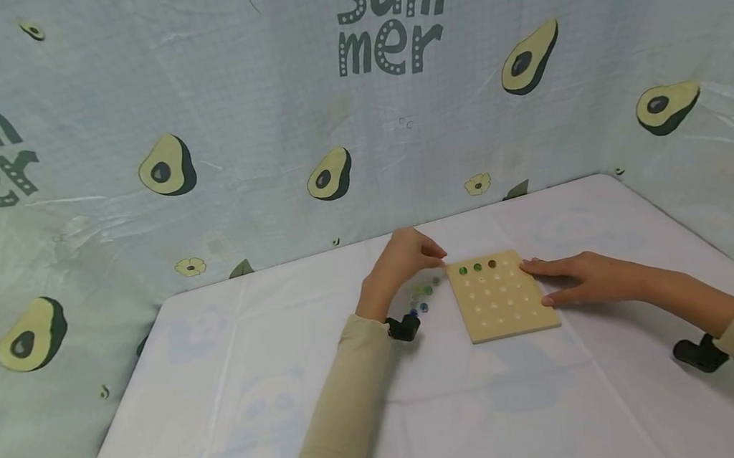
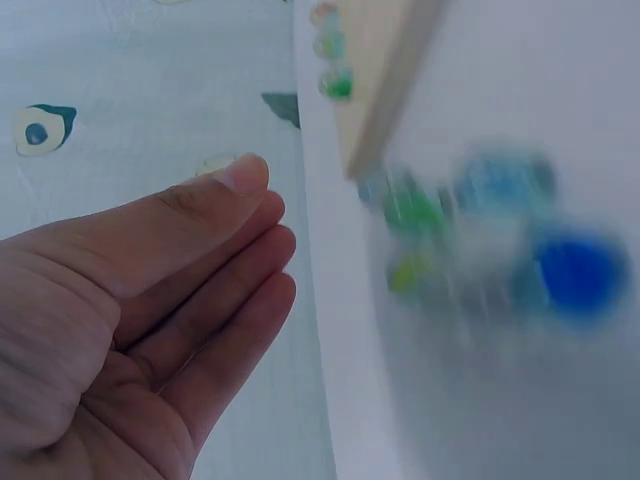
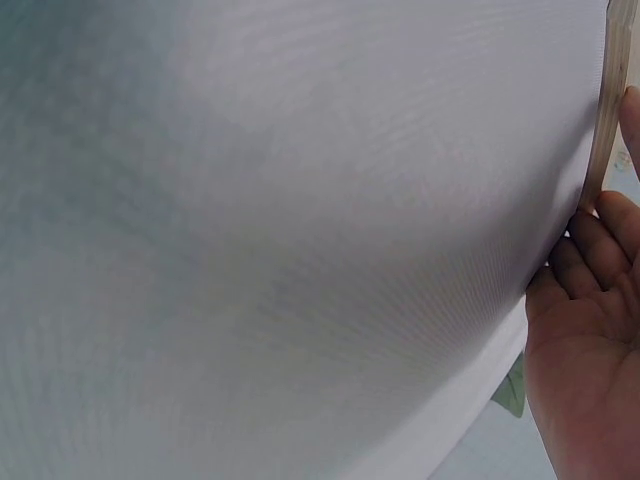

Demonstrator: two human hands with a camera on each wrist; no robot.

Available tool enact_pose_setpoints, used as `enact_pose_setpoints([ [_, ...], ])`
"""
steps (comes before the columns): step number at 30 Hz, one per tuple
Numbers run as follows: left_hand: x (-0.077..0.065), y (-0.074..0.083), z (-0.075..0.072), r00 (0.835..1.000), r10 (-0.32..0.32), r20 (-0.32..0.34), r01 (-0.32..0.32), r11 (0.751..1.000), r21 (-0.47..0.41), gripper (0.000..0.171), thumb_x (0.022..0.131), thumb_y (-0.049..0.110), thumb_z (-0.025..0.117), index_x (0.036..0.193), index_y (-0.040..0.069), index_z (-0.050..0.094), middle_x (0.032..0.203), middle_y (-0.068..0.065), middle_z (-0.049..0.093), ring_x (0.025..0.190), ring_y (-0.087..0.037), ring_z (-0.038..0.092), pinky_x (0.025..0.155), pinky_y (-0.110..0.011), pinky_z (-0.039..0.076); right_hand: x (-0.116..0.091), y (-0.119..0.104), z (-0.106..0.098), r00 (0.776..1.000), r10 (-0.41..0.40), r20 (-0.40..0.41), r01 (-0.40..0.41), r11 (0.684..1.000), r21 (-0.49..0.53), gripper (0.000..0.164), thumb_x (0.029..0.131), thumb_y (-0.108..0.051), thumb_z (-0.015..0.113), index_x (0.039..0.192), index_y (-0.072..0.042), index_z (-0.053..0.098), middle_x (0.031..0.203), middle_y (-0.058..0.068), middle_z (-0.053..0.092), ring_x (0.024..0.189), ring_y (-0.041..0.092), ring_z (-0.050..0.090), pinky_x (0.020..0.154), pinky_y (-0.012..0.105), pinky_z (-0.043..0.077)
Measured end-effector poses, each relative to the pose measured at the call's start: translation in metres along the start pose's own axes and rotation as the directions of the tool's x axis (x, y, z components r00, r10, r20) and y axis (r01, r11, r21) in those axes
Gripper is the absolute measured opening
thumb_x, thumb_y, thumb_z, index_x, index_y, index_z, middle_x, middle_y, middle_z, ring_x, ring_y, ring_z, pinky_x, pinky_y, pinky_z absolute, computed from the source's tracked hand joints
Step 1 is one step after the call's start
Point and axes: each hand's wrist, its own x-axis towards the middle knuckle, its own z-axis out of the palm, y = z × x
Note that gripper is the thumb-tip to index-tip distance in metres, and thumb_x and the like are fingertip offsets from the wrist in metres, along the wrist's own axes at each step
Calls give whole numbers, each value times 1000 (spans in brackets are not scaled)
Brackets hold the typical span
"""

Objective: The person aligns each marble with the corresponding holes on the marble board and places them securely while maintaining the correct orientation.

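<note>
A square wooden board (image 1: 506, 311) with rows of round hollows lies on the table. Three glass marbles (image 1: 477, 268) sit along its far row, two green and one brownish. Left of the board, several loose marbles (image 1: 424, 307) in blue, green and clear glass lie under my left hand (image 1: 402, 262). That hand is just off the board's far left corner, thumb tip against the index finger, other fingers loosely bent; no marble shows between them. My right hand (image 1: 581, 277) rests at the board's right edge, fingers stretched out and thumb near the front corner.
White cloth covers the table (image 1: 275, 380). Behind it hangs a pale curtain (image 1: 249, 123) printed with avocados and lettering. Black wrist cameras (image 1: 404, 327) are strapped to both arms.
</note>
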Motion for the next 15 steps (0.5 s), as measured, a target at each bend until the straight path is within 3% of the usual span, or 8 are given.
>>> enact_pose_setpoints([
  [7, -23, -31, -23, 998, 26, 55, -30, 998, 60, 19, 89, 17, 80, 107, 13, 82, 102, 4, 78, 99, -11, 67, 83, -27, 56, 0, 0, -2, 1000, 5, 3, -5, 1000, -6, 83, 89, -61, 67, 154, -15, 45, 156, 19, 42, 142, 45, 39, 109, 62, 39],
  [15, -30, -45, -29, 992, 88, 88, -90, 995, 29, 21, 89, 16, 80, 109, 12, 81, 103, 3, 78, 100, -10, 69, 85, -24, 56, 2, 1, -1, 1000, 10, 2, -10, 1000, 10, 82, 89, -58, 70, 154, -15, 46, 156, 19, 42, 143, 45, 38, 109, 62, 39],
])
